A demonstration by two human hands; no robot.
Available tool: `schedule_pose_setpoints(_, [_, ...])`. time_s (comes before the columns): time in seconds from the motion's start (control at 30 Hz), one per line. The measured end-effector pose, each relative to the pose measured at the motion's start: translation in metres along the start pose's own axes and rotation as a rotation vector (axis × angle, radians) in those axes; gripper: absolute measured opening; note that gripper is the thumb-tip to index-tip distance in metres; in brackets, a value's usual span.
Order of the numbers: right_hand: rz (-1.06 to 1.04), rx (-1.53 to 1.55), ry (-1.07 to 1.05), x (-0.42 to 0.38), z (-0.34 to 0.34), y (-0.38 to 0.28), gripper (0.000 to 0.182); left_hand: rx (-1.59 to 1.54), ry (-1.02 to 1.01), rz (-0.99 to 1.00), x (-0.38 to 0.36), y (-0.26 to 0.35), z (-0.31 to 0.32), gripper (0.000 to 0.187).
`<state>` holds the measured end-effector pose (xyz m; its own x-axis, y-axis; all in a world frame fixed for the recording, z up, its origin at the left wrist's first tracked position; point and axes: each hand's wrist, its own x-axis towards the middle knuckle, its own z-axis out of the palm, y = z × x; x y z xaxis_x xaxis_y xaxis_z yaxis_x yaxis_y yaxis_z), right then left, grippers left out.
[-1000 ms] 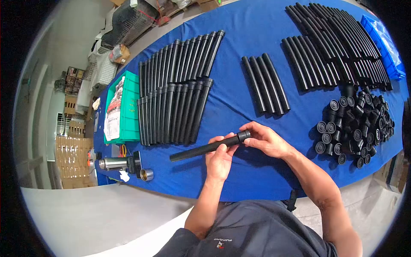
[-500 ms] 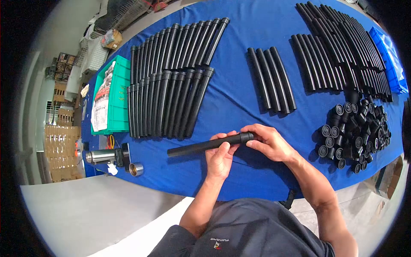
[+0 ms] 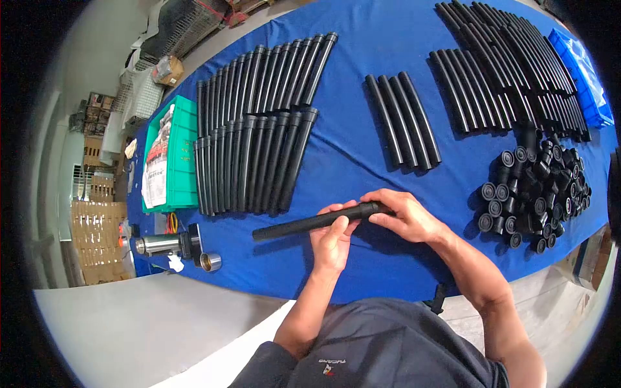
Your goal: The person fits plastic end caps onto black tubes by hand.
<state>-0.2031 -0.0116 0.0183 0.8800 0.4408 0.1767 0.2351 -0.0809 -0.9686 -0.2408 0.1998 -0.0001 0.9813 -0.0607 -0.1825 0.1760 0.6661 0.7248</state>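
Note:
A black plastic tube (image 3: pixel 291 227) lies across my left hand (image 3: pixel 332 246), held between thumb and fingers near its right half. Around the tube's right end sits a black end cap (image 3: pixel 369 208). My right hand (image 3: pixel 412 218) is closed on that cap, with thumb and fingers on opposite sides; part of the cap is hidden by the fingers. The tube tilts slightly, its free end pointing left above the blue cloth.
Capped tubes (image 3: pixel 259 155) stand in two rows at left, beside a green crate (image 3: pixel 182 158). Loose tubes (image 3: pixel 407 123) lie centre-right, more tubes (image 3: pixel 472 90) farther right. Black caps (image 3: pixel 540 194) are heaped at right near a blue bin (image 3: pixel 592 97). A metal flask (image 3: pixel 158 244) and cup (image 3: pixel 210 261) sit front left.
The view has shifted a little. Both hands keep their grip on the tube and cap, with barely any visible movement between them.

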Motion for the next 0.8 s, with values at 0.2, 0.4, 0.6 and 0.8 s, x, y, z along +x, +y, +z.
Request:
schedule_pose_setpoints(0.2, [-0.017, -0.078, -0.054, -0.001, -0.003, -0.005, 0.043, 0.164, -0.158, 0.088, 0.010, -0.007, -0.013, 0.042])
schedule_pose_setpoints(0.4, [0.015, -0.143, 0.000, -0.006, -0.004, -0.002, 0.035, -0.154, -0.126, -0.029, 0.009, 0.025, -0.029, 0.041])
schedule_pose_setpoints(0.6, [-0.085, -0.202, -0.023, -0.004, -0.002, 0.005, 0.035, -0.127, -0.170, -0.082, 0.008, 0.026, -0.043, 0.031])
schedule_pose_setpoints(0.8, [-0.015, -0.193, -0.027, -0.005, -0.005, 0.000, 0.036, -0.111, -0.147, -0.044, 0.007, 0.019, -0.038, 0.031])
